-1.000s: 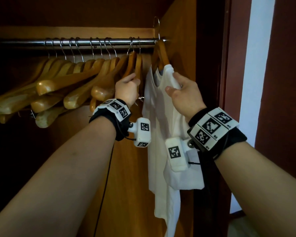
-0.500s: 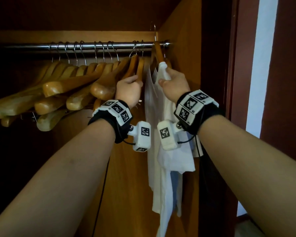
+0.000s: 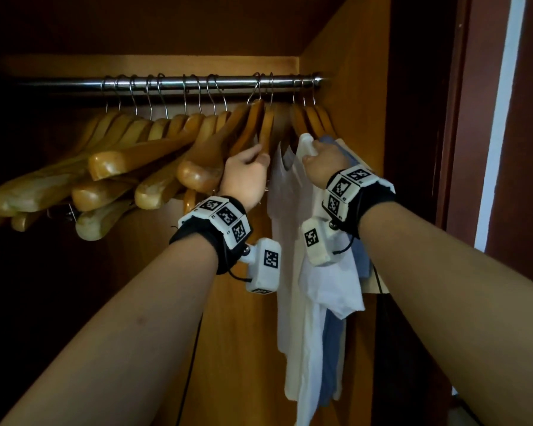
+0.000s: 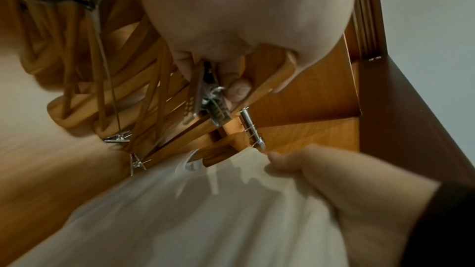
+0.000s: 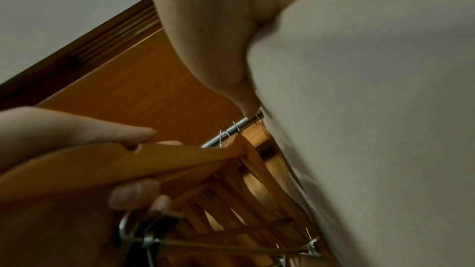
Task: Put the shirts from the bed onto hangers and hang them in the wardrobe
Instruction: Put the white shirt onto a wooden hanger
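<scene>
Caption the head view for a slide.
Left hand grips an empty wooden hanger; right hand holds the white shirt.

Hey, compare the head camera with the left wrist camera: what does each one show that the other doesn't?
Only the head view shows the full rod with its row of empty wooden hangers, a blue shirt behind the white shirt, and both forearms with their wrist trackers.

Only the left wrist view shows the metal clips under the hangers, one right at the left hand's fingertips.

Both show the left hand gripping a wooden hanger, the right hand holding the white shirt at its shoulder, and the orange wardrobe wall.
</scene>
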Tool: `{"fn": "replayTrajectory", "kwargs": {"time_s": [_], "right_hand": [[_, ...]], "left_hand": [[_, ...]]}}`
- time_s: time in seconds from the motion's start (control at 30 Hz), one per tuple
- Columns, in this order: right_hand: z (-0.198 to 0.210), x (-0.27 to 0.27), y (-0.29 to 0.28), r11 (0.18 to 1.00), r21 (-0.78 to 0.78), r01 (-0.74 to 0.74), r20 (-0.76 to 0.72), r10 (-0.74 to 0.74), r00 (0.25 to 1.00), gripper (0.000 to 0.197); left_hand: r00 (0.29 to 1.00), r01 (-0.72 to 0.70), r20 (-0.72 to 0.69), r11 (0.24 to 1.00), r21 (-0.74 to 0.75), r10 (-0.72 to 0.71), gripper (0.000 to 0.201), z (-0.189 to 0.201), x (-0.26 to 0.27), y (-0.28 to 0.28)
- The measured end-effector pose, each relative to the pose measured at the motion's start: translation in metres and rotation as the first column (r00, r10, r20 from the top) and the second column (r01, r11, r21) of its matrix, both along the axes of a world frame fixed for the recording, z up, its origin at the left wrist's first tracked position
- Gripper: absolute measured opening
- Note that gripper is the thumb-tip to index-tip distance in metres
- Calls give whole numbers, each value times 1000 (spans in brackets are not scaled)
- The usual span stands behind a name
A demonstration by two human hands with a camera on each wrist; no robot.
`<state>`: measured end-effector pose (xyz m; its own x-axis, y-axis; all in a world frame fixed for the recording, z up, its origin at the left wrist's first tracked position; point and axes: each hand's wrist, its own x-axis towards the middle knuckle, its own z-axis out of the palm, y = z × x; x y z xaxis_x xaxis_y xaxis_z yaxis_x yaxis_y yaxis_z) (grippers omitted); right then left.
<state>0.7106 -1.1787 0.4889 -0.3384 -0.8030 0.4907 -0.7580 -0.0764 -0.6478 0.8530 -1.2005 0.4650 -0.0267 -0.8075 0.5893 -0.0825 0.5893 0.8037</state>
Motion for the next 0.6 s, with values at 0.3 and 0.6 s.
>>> {"fn": "replayTrajectory", "kwargs": {"time_s": [0.3,0.6], "right_hand": [[-13,0,-11,998,-60,29,32,-27,999,41],[-14,31,20,895,-379,-237,103,295,950,39]], "left_hand": [[999,-17,52,1000,6,17,47,-5,-2,0],[984,84,156,996,42,-90,53,-6,1,26]]}}
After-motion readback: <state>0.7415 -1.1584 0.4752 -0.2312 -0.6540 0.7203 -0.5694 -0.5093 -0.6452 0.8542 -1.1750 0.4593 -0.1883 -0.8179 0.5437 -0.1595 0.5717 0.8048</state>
